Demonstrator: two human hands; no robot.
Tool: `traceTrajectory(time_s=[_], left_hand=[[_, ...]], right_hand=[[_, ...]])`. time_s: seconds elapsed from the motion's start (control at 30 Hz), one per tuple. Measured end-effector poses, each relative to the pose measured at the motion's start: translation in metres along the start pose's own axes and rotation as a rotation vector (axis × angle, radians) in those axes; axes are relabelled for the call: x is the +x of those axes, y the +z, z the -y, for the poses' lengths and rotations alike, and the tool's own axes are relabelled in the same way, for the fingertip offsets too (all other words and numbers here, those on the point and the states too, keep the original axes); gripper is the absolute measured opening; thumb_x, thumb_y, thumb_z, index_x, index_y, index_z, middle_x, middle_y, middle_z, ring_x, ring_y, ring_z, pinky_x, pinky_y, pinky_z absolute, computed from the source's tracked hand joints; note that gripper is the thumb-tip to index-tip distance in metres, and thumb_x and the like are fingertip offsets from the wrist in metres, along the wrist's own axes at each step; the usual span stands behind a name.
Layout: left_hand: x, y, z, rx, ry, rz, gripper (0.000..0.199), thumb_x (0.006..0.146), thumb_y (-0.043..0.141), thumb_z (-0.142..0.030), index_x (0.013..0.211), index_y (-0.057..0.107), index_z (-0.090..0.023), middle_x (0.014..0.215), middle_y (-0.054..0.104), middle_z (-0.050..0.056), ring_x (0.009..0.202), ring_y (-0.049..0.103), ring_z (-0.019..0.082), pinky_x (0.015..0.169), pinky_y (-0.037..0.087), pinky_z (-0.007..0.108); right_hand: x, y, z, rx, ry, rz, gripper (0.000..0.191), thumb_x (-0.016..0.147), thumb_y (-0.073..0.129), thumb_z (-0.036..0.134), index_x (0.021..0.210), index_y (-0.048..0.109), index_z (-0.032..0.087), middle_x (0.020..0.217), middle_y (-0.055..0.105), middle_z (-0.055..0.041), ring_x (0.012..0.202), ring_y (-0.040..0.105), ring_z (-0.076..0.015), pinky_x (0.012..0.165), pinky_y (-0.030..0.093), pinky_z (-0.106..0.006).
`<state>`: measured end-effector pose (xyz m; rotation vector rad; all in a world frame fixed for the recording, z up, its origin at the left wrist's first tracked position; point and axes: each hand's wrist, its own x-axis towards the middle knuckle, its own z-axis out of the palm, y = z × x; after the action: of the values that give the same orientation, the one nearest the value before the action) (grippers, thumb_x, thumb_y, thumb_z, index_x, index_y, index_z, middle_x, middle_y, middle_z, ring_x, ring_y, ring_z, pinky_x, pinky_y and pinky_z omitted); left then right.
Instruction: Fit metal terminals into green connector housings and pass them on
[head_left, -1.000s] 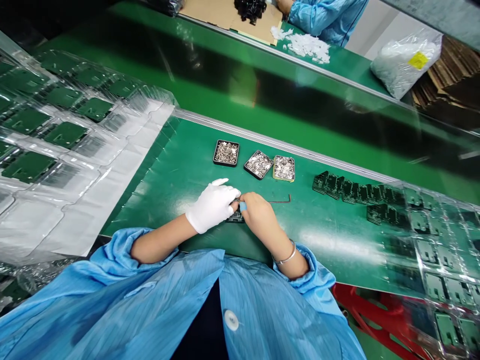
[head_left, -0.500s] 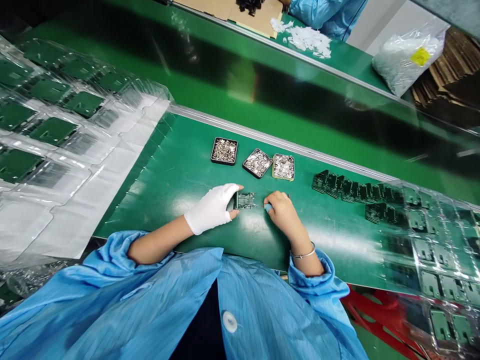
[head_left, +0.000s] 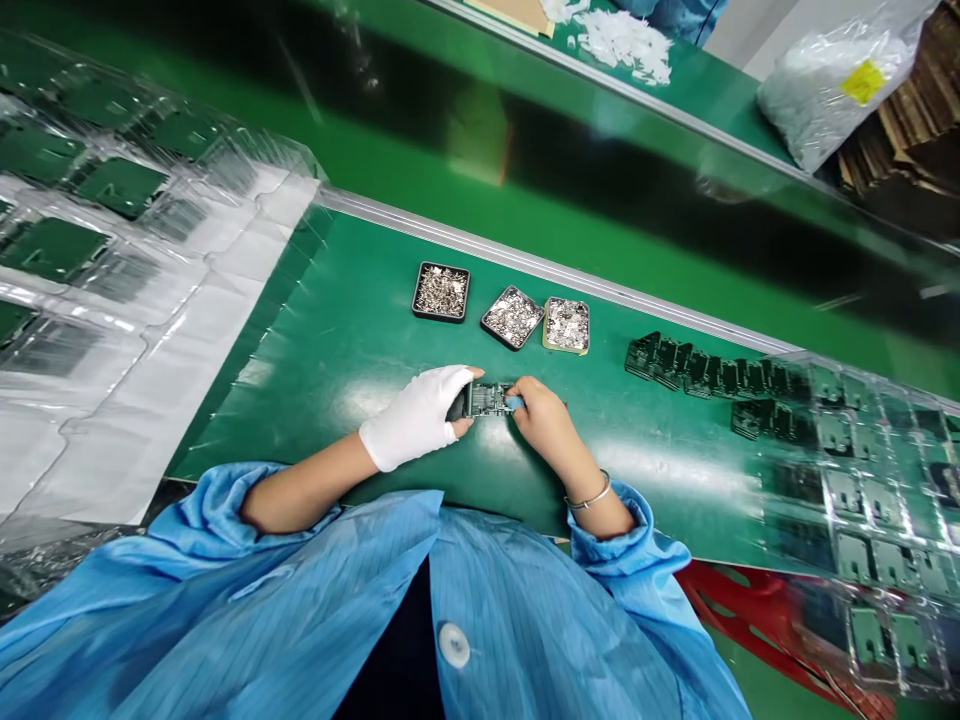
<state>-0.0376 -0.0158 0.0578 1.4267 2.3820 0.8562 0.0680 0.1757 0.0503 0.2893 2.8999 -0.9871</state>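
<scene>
A small circuit board assembly, green and crowded with parts, is gripped at its left end between the thumb and fingers of my left hand, which wears a white glove with bare fingertips. My right hand, ungloved, is closed in a pinch at the assembly's right end. A light blue patch shows at its fingertips; whether this is a finger cover or a held piece, I cannot tell. Beyond my hands sit three small trays of shiny metal parts: a left one, a middle one and a right one.
Rows of dark green boards stand to the right, beside clear plastic trays of boards. More clear trays with green boards lie on the left. A metal strip edges the bench at the back. A red chair is at lower right.
My right hand has moved left, from apart to the right end of the assembly. My left hand keeps its hold. The view has shifted slightly.
</scene>
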Motion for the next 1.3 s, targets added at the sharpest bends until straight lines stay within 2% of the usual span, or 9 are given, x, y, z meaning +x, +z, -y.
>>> traceTrajectory(time_s=[0.27,0.57,0.77,0.9,1.0,1.07,1.13,1.2,1.3], left_hand=[[0.000,-0.001,-0.001,0.001,-0.029,0.024,0.061,0.074,0.069,-0.014,0.131,0.048,-0.013,0.129,0.062,0.014,0.120,0.061,0.030,0.101,0.050,0.043],[-0.001,0.000,0.002,-0.013,-0.031,0.019,0.060,0.073,0.069,-0.015,0.129,0.048,-0.017,0.128,0.063,0.013,0.118,0.062,0.032,0.100,0.051,0.045],[-0.007,0.004,0.002,-0.069,0.017,-0.120,0.048,0.077,0.067,-0.018,0.120,0.046,-0.017,0.133,0.060,0.016,0.123,0.060,0.029,0.103,0.050,0.045],[-0.010,0.002,0.003,-0.122,0.074,-0.146,0.059,0.079,0.069,-0.030,0.129,0.040,-0.017,0.140,0.054,0.018,0.128,0.056,0.030,0.106,0.048,0.047],[-0.009,0.000,0.005,-0.092,0.107,-0.171,0.078,0.079,0.070,-0.040,0.142,0.032,-0.015,0.145,0.049,0.020,0.134,0.050,0.033,0.111,0.044,0.048],[-0.007,-0.001,0.006,-0.040,0.100,-0.173,0.073,0.084,0.065,-0.039,0.145,0.032,-0.014,0.145,0.049,0.020,0.135,0.049,0.032,0.112,0.043,0.048],[-0.005,-0.001,0.006,0.003,0.102,-0.131,0.061,0.088,0.060,-0.036,0.141,0.039,-0.014,0.141,0.053,0.019,0.132,0.051,0.032,0.111,0.044,0.049],[-0.003,0.000,0.006,0.026,0.118,-0.083,0.053,0.088,0.059,-0.035,0.135,0.046,-0.013,0.137,0.057,0.018,0.129,0.054,0.032,0.109,0.045,0.049],[-0.002,-0.001,0.005,0.040,0.123,-0.060,0.051,0.086,0.060,-0.034,0.132,0.049,-0.014,0.136,0.058,0.018,0.128,0.055,0.032,0.108,0.046,0.049]], right_hand=[[0.002,-0.014,-0.008,0.218,0.056,0.091,0.011,0.082,0.051,0.013,0.082,0.060,0.020,0.079,0.064,-0.0004,0.071,0.056,-0.0149,0.067,0.040,-0.025],[-0.003,-0.016,0.002,0.017,0.034,0.129,0.028,0.074,0.048,0.003,0.089,0.063,0.021,0.087,0.068,-0.0032,0.078,0.060,-0.0182,0.070,0.043,-0.027],[-0.003,-0.019,-0.013,0.299,-0.050,-0.175,0.013,0.087,0.057,0.026,0.085,0.069,0.021,0.099,0.071,-0.0067,0.099,0.064,-0.0207,0.095,0.046,-0.038],[-0.006,-0.015,0.000,0.400,-0.038,-0.194,0.010,0.086,0.060,0.029,0.083,0.065,0.021,0.093,0.070,-0.0054,0.090,0.065,-0.0195,0.089,0.051,-0.037],[-0.012,-0.014,0.020,0.219,-0.157,-0.226,0.005,0.086,0.059,0.023,0.088,0.064,0.022,0.099,0.070,-0.0047,0.097,0.064,-0.0197,0.107,0.040,-0.046],[-0.016,-0.015,0.031,0.032,-0.266,-0.162,0.014,0.084,0.058,0.015,0.093,0.065,0.024,0.106,0.070,-0.0043,0.105,0.061,-0.0207,0.118,0.025,-0.052],[-0.015,-0.020,0.034,-0.063,-0.347,-0.077,0.018,0.084,0.057,0.013,0.095,0.066,0.025,0.110,0.070,-0.0031,0.109,0.060,-0.0214,0.120,0.018,-0.054],[-0.007,-0.030,0.024,-0.056,-0.329,-0.102,0.017,0.088,0.054,0.017,0.094,0.068,0.026,0.108,0.071,-0.0031,0.107,0.061,-0.0217,0.116,0.028,-0.051],[0.015,-0.051,-0.006,-0.044,-0.077,-0.353,0.024,0.091,0.045,0.017,0.098,0.068,0.021,0.104,0.069,-0.0085,0.102,0.061,-0.0240,0.097,0.046,-0.042]])
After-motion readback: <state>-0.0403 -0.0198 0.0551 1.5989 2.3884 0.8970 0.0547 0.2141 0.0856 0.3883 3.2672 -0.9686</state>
